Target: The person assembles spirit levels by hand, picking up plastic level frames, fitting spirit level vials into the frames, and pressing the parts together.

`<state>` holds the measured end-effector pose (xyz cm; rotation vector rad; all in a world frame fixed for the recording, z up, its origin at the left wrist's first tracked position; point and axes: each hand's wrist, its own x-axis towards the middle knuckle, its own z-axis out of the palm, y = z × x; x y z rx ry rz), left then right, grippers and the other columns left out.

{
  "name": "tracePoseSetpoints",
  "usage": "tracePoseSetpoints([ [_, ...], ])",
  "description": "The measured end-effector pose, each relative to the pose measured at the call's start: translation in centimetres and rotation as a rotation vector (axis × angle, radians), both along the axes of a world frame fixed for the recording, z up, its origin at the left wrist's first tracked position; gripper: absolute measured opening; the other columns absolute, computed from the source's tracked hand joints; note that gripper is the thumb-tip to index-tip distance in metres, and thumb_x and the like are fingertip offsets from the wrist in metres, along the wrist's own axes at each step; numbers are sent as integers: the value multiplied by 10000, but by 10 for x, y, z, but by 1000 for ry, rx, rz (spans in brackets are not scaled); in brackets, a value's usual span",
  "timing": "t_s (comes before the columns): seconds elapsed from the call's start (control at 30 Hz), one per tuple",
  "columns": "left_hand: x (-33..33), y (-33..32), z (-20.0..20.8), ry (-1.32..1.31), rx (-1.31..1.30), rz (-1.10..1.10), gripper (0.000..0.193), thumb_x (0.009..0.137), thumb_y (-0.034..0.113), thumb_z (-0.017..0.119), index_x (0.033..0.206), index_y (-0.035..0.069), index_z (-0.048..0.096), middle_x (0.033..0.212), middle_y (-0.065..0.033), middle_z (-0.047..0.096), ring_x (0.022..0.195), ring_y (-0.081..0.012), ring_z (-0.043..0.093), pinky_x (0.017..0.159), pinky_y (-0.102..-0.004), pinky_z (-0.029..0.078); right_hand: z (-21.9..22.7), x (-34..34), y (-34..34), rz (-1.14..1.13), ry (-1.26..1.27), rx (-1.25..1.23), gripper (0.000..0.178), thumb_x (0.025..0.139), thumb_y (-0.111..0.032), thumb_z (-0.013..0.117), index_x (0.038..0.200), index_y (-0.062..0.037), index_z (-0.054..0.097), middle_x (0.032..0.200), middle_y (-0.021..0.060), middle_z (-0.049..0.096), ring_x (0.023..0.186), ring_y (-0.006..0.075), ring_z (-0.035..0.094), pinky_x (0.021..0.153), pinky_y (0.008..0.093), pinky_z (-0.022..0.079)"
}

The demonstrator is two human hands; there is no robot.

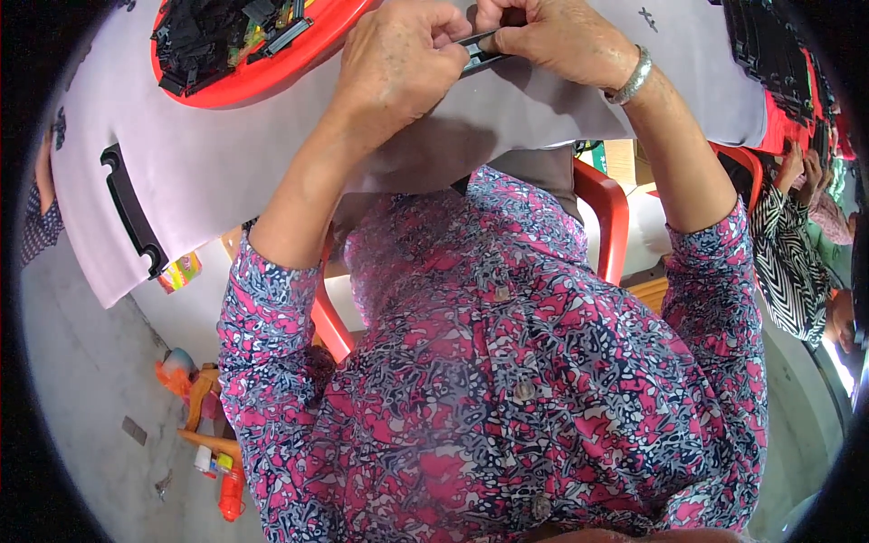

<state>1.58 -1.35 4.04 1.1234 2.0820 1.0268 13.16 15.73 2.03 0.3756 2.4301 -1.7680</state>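
Near the top of the picture, both hands meet over the pale tabletop around a small black plastic strip point(480, 54) with a light grey inner face. My left hand point(398, 63) pinches its left end between thumb and bent fingers. At the other end, my right hand point(563, 41), with a silvery bracelet on the wrist, presses its thumb on the strip while the fingers curl behind. Part of the strip is hidden by the fingers. Left of my left hand stands a round red tray point(237, 93) heaped with loose black plastic parts point(204, 45).
A long black bracket-like part point(134, 213) lies at the left of the pale table point(226, 172). Stacked black strips point(769, 50) fill the far right. Red chair arms point(612, 222) flank me. A co-worker in striped clothing point(786, 262) sits right; a dotted sleeve point(42, 226) shows left.
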Motion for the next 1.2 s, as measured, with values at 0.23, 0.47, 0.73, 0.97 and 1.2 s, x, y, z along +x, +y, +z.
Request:
tracePoseSetpoints([
  [0.23, 2, 0, 2, -27, -2, -15, 88, 768, 44, 640, 824, -22, 653, 755, -162, 611, 689, -290, 617, 632, -404, 472, 2, 2, -3, -27, -32, -11, 116, 814, 69, 608, 766, -36, 597, 668, -26, 559, 640, 70, 498, 573, 268, 426],
  [0.47, 7, 4, 1, -41, -11, 9, 73, 756, 26, 644, 806, -26, 636, 745, -164, 612, 670, -290, 612, 616, -400, 464, 3, 5, -6, -60, -51, 67, 101, 807, 59, 623, 763, -30, 606, 667, -7, 593, 632, 73, 529, 561, 270, 446],
  [0.73, 12, 4, -4, -29, -108, -40, 46, 759, 12, 638, 790, -23, 638, 680, -155, 588, 623, -270, 580, 595, -391, 451, 6, 9, -16, -111, -115, 59, 108, 791, 29, 650, 723, -36, 597, 612, 11, 590, 592, 98, 542, 548, 288, 454],
  [0.97, 6, 3, -18, 27, -17, 3, 58, 785, 42, 643, 795, -2, 680, 661, -163, 603, 597, -277, 594, 581, -404, 467, -11, -2, -6, -1, -67, 219, 122, 814, -5, 659, 724, -40, 584, 637, 18, 602, 627, 100, 560, 593, 291, 465],
  [1.2, 3, -1, -26, 245, 106, 37, 244, 842, 140, 667, 1058, 60, 749, 1076, -245, 694, 1008, -405, 667, 890, -497, 522, -5, -24, 13, 32, -68, -106, 150, 873, 73, 587, 806, -51, 638, 828, -6, 668, 845, 124, 658, 764, 290, 543],
])
